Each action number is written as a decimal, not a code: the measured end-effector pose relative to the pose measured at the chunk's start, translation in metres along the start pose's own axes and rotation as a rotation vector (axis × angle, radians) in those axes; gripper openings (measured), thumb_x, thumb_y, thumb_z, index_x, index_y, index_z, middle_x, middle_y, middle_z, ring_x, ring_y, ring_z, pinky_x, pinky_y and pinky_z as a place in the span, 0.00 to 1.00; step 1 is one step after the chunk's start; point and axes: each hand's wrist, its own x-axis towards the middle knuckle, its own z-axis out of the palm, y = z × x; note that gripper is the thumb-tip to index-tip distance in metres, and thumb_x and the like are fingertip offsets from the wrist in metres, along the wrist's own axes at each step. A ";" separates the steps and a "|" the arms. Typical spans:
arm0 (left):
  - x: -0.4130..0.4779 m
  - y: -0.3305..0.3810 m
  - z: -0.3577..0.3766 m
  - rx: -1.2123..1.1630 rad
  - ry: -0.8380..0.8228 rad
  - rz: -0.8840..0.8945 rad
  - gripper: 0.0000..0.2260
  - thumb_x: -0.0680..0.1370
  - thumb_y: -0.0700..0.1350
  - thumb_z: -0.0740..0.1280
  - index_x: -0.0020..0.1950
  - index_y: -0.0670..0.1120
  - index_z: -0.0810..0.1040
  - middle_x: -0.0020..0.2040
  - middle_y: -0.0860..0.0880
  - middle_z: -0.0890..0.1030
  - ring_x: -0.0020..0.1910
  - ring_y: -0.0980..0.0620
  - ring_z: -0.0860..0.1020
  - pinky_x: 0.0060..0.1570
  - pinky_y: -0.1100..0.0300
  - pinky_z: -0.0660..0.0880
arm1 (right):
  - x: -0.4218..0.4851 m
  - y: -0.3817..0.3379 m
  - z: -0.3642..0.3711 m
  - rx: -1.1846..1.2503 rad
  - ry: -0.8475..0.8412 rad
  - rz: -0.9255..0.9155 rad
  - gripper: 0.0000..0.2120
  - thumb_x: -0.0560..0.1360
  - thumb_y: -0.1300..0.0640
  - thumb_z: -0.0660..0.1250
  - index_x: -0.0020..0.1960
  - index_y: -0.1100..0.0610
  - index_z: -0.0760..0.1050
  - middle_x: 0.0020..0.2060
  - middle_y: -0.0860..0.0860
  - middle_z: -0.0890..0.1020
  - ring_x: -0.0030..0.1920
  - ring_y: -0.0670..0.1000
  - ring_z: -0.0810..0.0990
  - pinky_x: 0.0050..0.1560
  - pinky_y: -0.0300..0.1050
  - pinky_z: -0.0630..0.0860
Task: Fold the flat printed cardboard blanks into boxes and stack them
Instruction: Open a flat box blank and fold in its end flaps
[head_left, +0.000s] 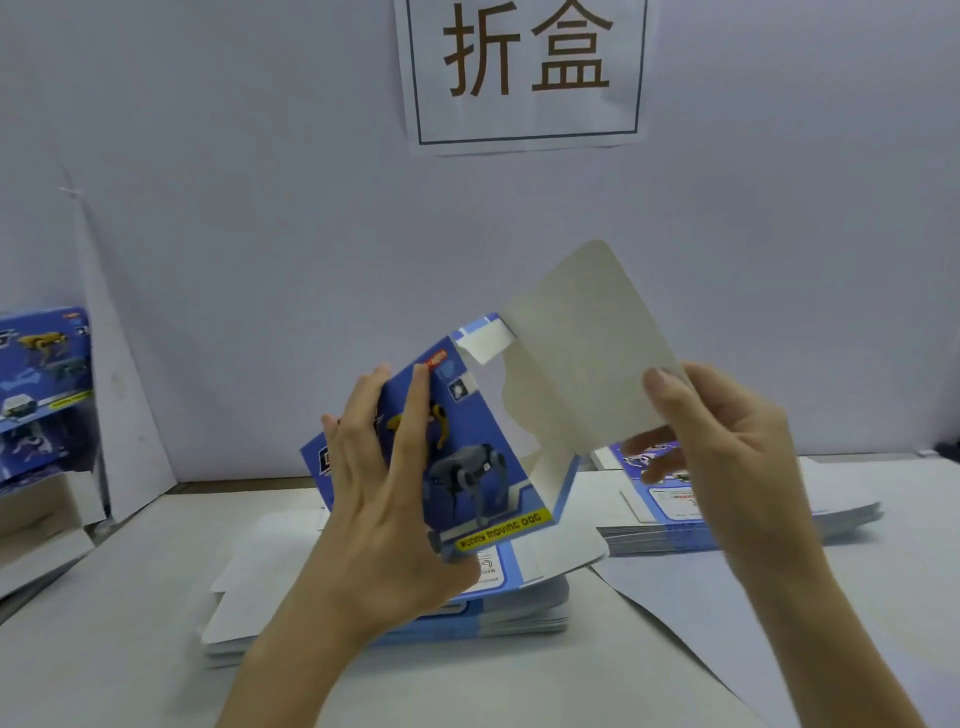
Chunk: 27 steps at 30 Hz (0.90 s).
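Blank (483, 467) is clamped in left grip (384, 493), its flap (587, 353) pinched in right grip (727, 457); flap could be creased off-score if pulled askew.

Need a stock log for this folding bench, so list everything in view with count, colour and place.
table: one, pale grey, below
half-folded box: one, blue print, grey inside, held up at centre
near stack of flat blanks: one, blue and white, on the table under the box
right stack of flat blanks: one, blue and white, table's right side
folded boxes: count unclear, blue, far left
sign: one, white, dark characters, wall above
left hand: grips the box's printed face
right hand: pinches the box's grey flap
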 end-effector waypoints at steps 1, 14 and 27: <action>0.000 0.001 -0.002 -0.022 -0.025 -0.012 0.58 0.57 0.53 0.75 0.75 0.61 0.39 0.74 0.51 0.46 0.75 0.46 0.50 0.64 0.32 0.65 | 0.002 0.000 -0.004 0.005 0.002 -0.047 0.09 0.77 0.56 0.66 0.40 0.51 0.81 0.31 0.47 0.82 0.27 0.48 0.78 0.25 0.40 0.75; 0.002 0.004 -0.015 -0.051 -0.137 0.081 0.53 0.59 0.54 0.76 0.77 0.55 0.48 0.73 0.51 0.53 0.74 0.57 0.55 0.62 0.32 0.68 | 0.012 0.053 0.013 0.765 0.059 0.807 0.06 0.66 0.56 0.72 0.40 0.57 0.78 0.32 0.52 0.79 0.33 0.49 0.75 0.30 0.39 0.71; 0.005 0.000 -0.024 0.021 0.051 0.166 0.56 0.61 0.67 0.72 0.79 0.52 0.43 0.71 0.47 0.56 0.71 0.53 0.60 0.65 0.73 0.62 | 0.011 0.050 0.013 0.728 -0.076 0.723 0.19 0.63 0.53 0.72 0.52 0.61 0.80 0.42 0.54 0.85 0.39 0.50 0.84 0.37 0.41 0.81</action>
